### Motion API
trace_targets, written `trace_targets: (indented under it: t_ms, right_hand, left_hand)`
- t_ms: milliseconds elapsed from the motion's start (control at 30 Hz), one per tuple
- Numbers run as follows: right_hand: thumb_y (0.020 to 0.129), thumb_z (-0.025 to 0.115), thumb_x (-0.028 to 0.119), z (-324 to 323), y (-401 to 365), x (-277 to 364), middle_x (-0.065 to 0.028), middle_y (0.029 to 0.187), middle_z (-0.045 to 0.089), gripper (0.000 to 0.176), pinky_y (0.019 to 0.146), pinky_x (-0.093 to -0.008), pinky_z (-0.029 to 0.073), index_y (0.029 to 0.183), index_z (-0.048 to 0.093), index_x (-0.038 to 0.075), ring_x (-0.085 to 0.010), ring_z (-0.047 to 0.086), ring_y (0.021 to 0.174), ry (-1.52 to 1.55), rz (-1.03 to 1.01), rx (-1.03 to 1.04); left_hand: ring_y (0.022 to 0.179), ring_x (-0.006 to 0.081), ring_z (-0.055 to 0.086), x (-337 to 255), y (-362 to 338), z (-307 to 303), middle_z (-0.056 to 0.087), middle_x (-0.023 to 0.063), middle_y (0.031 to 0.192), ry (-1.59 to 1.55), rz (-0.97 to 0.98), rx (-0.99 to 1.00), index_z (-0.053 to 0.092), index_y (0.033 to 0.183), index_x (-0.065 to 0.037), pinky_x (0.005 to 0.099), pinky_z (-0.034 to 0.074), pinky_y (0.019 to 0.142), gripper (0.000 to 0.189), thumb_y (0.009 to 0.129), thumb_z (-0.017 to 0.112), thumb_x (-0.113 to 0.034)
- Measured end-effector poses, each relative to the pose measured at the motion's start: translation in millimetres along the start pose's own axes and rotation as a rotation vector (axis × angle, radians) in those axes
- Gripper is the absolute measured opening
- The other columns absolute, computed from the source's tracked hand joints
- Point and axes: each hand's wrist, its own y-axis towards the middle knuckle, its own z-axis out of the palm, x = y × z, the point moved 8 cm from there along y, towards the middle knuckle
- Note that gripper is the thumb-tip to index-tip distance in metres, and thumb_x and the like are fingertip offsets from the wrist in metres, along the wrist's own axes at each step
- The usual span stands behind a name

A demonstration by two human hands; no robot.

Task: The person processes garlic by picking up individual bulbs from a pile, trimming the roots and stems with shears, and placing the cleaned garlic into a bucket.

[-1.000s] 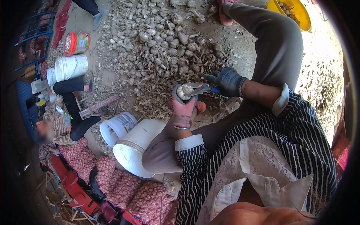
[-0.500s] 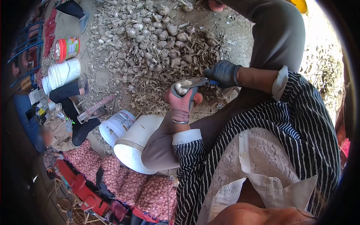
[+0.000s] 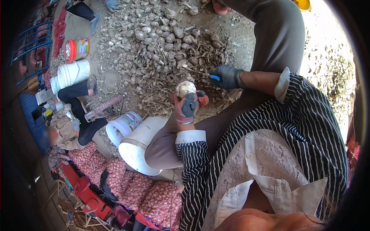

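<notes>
My left hand [image 3: 186, 107], in a pink glove with a dark palm, is closed around the base of a pale garlic bulb [image 3: 185, 89]. Wrapped in a dark grey glove, my right hand [image 3: 226, 76] grips shears [image 3: 200, 72] with a blue handle. Their metal end points left, above and apart from the bulb. A heap of garlic bulbs [image 3: 169, 36] with dry stalks covers the ground beyond both hands. Loose husks and stems [image 3: 150, 94] lie just left of the held bulb.
A white bucket [image 3: 140, 142] stands against my left knee, beside a smaller white tub [image 3: 122, 127]. Farther left are a red bucket [image 3: 77, 50] and white pails [image 3: 73, 73]. Another person [image 3: 63, 129] sits there, near net sacks of garlic [image 3: 160, 200].
The shears have come away from the bulb, up and slightly left. My left hand has turned, so its dark palm side shows. Another person's gloved hand has appeared at the top left.
</notes>
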Motion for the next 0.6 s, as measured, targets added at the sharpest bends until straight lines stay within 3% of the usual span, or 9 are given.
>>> trace_targets:
  t_ms: [67,133,200,233,300,367,433,567,600]
  right_hand:
    - [0.081,0.061,0.024,-11,1,-4,-0.0199,0.078,0.062,0.022,0.067,-0.047,0.047,0.093,0.057,0.006,-0.0404,0.061,0.078,0.076,0.029,-0.131]
    - [0.081,0.061,0.024,-30,-3,13,-0.0199,0.079,0.062,0.025,0.068,-0.047,0.047,0.097,0.056,0.006,-0.0402,0.061,0.078,0.012,-0.031,-0.098]
    - [0.078,0.063,0.029,-37,-2,24,-0.0195,0.085,0.062,0.041,0.07,-0.0471,0.048,0.11,0.053,0.004,-0.0388,0.061,0.08,-0.164,-0.154,-0.029]
    - [0.078,0.063,0.029,-36,-1,24,-0.0195,0.085,0.062,0.041,0.07,-0.0471,0.048,0.11,0.053,0.004,-0.0388,0.061,0.08,-0.16,-0.153,-0.026]
    - [0.075,0.064,0.034,-37,-7,36,-0.0191,0.09,0.061,0.052,0.071,-0.0469,0.048,0.115,0.053,0.004,-0.0376,0.061,0.082,-0.386,-0.297,-0.108]
    - [0.074,0.065,0.038,-32,-4,26,-0.0186,0.093,0.06,0.059,0.071,-0.0466,0.048,0.119,0.052,0.003,-0.0365,0.061,0.084,-0.39,-0.269,-0.097]
    - [0.073,0.065,0.038,-29,-2,21,-0.019,0.096,0.06,0.059,0.072,-0.0464,0.048,0.119,0.052,0.003,-0.0367,0.061,0.084,-0.454,-0.179,0.043]
    - [0.075,0.064,0.034,-17,-3,8,-0.0189,0.091,0.062,0.052,0.07,-0.0466,0.049,0.115,0.054,0.002,-0.0363,0.062,0.082,-0.522,-0.197,0.041]
    - [0.076,0.064,0.031,-11,-3,2,-0.0189,0.087,0.063,0.047,0.069,-0.0468,0.049,0.112,0.055,0.003,-0.0363,0.063,0.081,-0.486,-0.151,0.129]
  left_hand:
    - [0.049,0.0084,0.051,3,-7,-28,0.065,0.0143,0.079,0.186,0.039,-0.125,0.054,0.117,0.004,0.0223,0.04,0.045,0.038,0.085,0.064,-0.014]
    - [0.085,0.0213,0.058,-3,-13,-45,0.06,0.0176,0.104,0.252,0.071,-0.223,0.048,0.123,0.002,0.0324,0.048,0.073,0.051,0.077,0.068,-0.004]
    - [0.102,0.026,0.061,-15,-16,-43,0.057,0.0148,0.116,0.343,0.149,-0.255,0.045,0.124,0.001,0.0364,0.049,0.091,0.059,0.071,0.07,0.005]
    - [0.102,0.026,0.061,-15,-16,-40,0.057,0.0148,0.116,0.344,0.145,-0.259,0.045,0.124,0.001,0.0364,0.049,0.091,0.059,0.071,0.07,0.005]
    - [0.102,0.0227,0.06,-25,-16,-31,0.058,0.0128,0.116,0.764,0.194,-0.357,0.047,0.122,0.0,0.0339,0.049,0.091,0.056,0.07,0.071,0.003]
    - [0.101,0.0209,0.06,-24,-10,-16,0.059,0.0113,0.114,0.837,0.202,-0.32,0.049,0.12,0.0,0.0336,0.048,0.091,0.057,0.068,0.074,0.0]
    - [0.099,0.0194,0.061,-17,-4,-14,0.061,0.0102,0.11,0.994,0.133,-0.343,0.053,0.116,0.0,0.0334,0.049,0.088,0.056,0.066,0.077,-0.003]
    - [0.094,0.0176,0.062,3,1,-25,0.064,0.0104,0.105,0.912,0.069,-0.29,0.056,0.11,0.001,0.0325,0.05,0.086,0.048,0.068,0.078,-0.009]
    - [0.094,0.0176,0.062,0,1,-20,0.064,0.0104,0.105,0.909,0.063,-0.285,0.056,0.11,0.001,0.0325,0.05,0.086,0.048,0.068,0.078,-0.009]
